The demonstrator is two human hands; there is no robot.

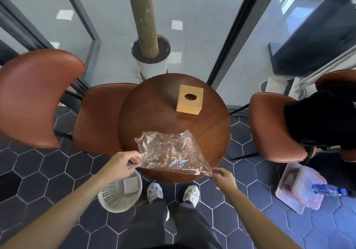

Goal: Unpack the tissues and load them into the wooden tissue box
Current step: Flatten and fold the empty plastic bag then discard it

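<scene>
A clear plastic wrapper [171,152] is held stretched over the near edge of the round wooden bench [154,106]. One corner is pinched by the left hand [123,164] and the opposite corner by the right hand [225,177], so each grip is closed on the film. The wrapper looks flat and crumpled, and no tissue stack can be made out inside it, though reflections on the film make this hard to confirm.

The wooden tissue box [189,100] stands toward the far edge of the bench, well apart from the wrapper, with its oval opening facing up. No tissue is seen rising from that opening, so whether it is already loaded cannot be told.

On the floor just below the near-left edge of the bench, a white plastic basket [120,193] is seen with a pale square item lying in it.

The step in hand is judged to be handling of the emptied packaging. The next move is likely to call for the wrapper being gathered and dropped into the basket, which sits beneath the left hand.
</scene>
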